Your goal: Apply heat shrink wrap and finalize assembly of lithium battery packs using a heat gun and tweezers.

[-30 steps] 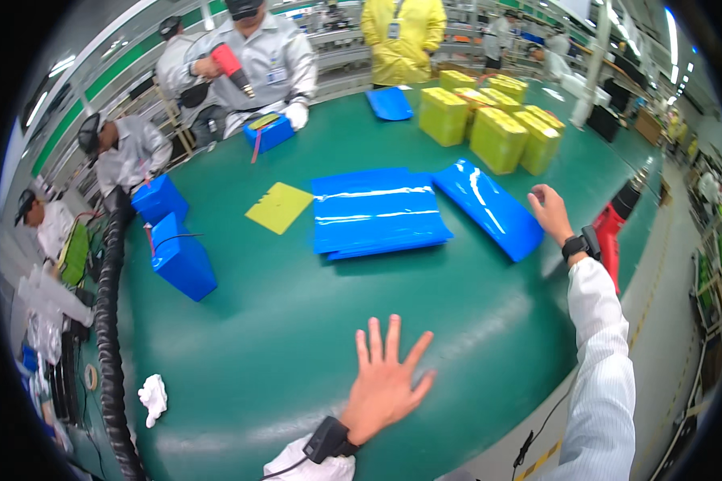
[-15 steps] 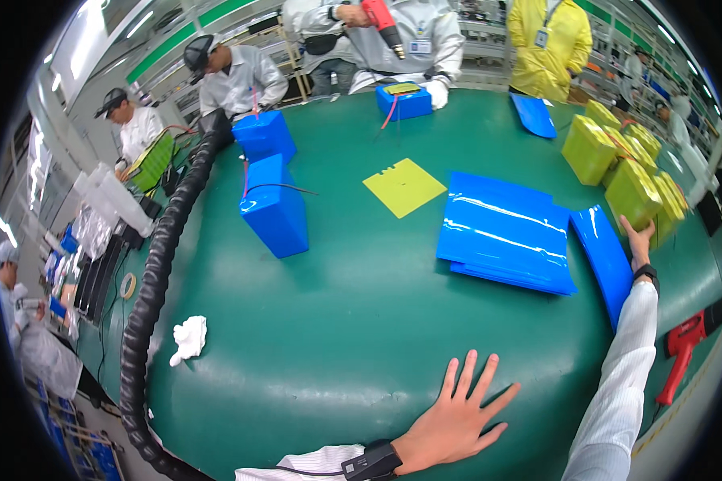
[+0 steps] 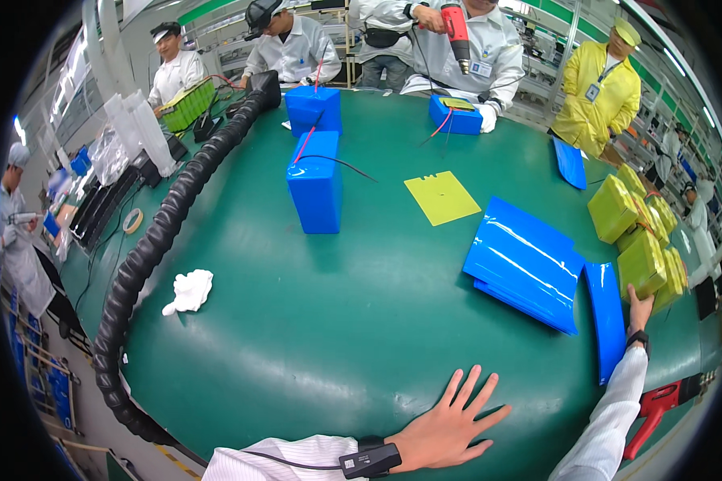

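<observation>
My left hand (image 3: 445,429) lies flat on the green table (image 3: 313,337) near its front edge, fingers spread, holding nothing. My right hand (image 3: 638,306) is stretched out to the far right, its fingertips touching the lower side of a yellow-green pack (image 3: 642,260). Just left of that hand lies a narrow blue sleeve (image 3: 606,321), and beyond it a stack of flat blue sleeves (image 3: 529,260). Further yellow-green packs (image 3: 614,208) stand behind the touched one.
A blue pack (image 3: 315,184) with wires, a yellow sheet (image 3: 441,198) and a white rag (image 3: 189,290) lie on the table. A black corrugated hose (image 3: 148,248) runs along its left edge. Several people stand at the far side. A red heat gun (image 3: 658,401) hangs at lower right.
The view has swung toward the left of the table. My left hand stays flat on the table. My right hand has gone from the blue sleeve's end to the yellow-green pack.
</observation>
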Action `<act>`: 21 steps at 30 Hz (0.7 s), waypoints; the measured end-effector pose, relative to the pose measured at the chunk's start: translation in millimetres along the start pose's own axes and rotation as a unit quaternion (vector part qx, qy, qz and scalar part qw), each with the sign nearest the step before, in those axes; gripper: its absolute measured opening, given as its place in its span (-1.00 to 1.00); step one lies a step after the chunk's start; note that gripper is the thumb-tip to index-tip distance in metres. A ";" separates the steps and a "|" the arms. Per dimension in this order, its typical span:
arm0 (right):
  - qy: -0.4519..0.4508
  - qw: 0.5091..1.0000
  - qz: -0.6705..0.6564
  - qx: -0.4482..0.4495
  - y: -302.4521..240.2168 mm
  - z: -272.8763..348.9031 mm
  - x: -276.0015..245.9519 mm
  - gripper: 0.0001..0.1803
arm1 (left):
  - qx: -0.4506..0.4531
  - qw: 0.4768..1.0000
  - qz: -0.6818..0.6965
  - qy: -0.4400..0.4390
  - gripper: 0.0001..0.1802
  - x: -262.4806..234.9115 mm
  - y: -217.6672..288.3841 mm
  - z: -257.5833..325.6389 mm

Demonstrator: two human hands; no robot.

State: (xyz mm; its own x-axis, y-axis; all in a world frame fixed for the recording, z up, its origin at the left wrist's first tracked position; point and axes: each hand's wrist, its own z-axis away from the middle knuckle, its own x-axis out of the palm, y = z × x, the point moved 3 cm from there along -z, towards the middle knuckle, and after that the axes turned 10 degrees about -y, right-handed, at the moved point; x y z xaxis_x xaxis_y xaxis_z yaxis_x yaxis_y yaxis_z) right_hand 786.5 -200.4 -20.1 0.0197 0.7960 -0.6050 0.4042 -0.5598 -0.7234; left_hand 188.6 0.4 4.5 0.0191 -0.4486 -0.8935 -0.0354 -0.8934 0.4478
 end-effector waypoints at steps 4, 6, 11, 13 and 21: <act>-0.029 1.000 -0.003 -0.007 -0.1 18.9 -18.7 -0.19 | 0.002 1.000 -0.011 0.010 -0.31 3.3 -0.5 0.1; -0.040 0.999 -0.011 -0.014 2.1 32.2 -28.2 -0.21 | 0.000 1.000 -0.020 0.017 -0.31 5.3 -0.8 -0.7; -0.068 0.998 0.017 -0.005 5.4 66.0 -56.5 -0.33 | 0.012 0.999 -0.037 0.033 -0.32 8.9 -0.6 -4.5; -0.057 0.998 0.006 -0.011 3.4 86.5 -63.2 -0.36 | 0.016 0.999 -0.039 0.035 -0.32 8.8 0.1 -3.8; -0.027 0.999 0.035 -0.016 -3.5 179.3 -98.6 -0.37 | 0.024 0.998 -0.043 0.042 -0.32 10.1 -1.8 5.7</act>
State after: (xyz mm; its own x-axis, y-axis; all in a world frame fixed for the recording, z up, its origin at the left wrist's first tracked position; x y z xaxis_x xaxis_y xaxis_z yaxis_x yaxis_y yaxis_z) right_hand 619.2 -318.3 -17.5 -0.0010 0.7410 -0.6715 0.4331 -0.6049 -0.6682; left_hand 183.1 -2.3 -5.6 0.1085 -0.3722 -0.9218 -0.0786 -0.9276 0.3652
